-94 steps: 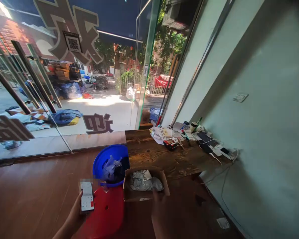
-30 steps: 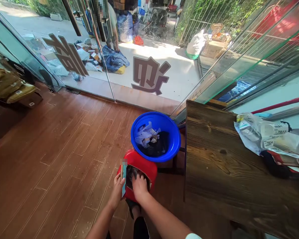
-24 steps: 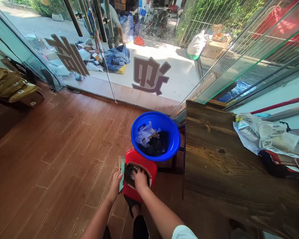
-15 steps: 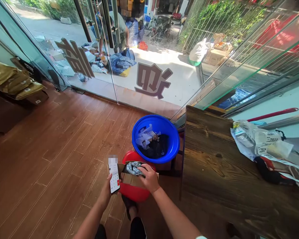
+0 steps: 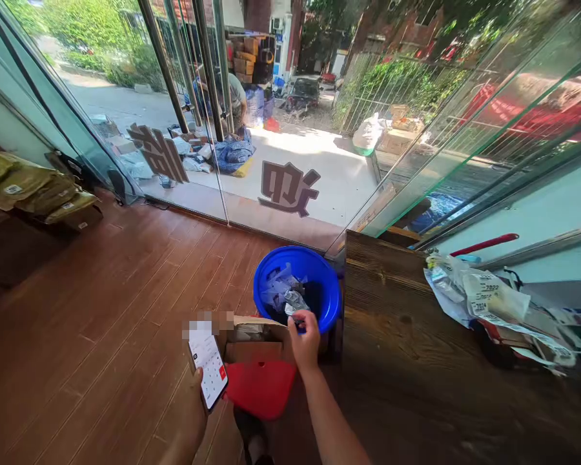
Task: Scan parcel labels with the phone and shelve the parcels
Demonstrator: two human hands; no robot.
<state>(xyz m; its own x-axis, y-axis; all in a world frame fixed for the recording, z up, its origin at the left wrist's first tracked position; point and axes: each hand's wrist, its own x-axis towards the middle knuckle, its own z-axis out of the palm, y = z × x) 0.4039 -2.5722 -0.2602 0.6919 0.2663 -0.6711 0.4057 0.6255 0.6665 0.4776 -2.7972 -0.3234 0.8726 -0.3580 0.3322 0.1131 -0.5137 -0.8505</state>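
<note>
My left hand (image 5: 196,407) is wrapped round a smartphone (image 5: 208,365) whose lit screen shows a keypad; part of the screen is blurred out. My right hand (image 5: 306,339) reaches over the near rim of a blue plastic basin (image 5: 336,300). Its fingers are curled together at the lower edge of a crumpled silvery-grey wrapping (image 5: 295,301). Between my hands an open cardboard box (image 5: 254,351) rests on a red plastic stool (image 5: 261,387). Some pale material shows inside the box. In the basin lie a translucent plastic bag (image 5: 277,287) and dark material.
A dark wooden table (image 5: 392,336) stands to the right, with plastic-bagged items (image 5: 494,290) on it. Ahead are glass doors (image 5: 242,200); outside, a person (image 5: 235,97) bends over parcels. Brown packages (image 5: 33,190) are stacked at the left.
My right hand has carried the crumpled wrapping out of the box, rightward and over the basin. My left hand and the phone have come closer. The view has tilted up.
</note>
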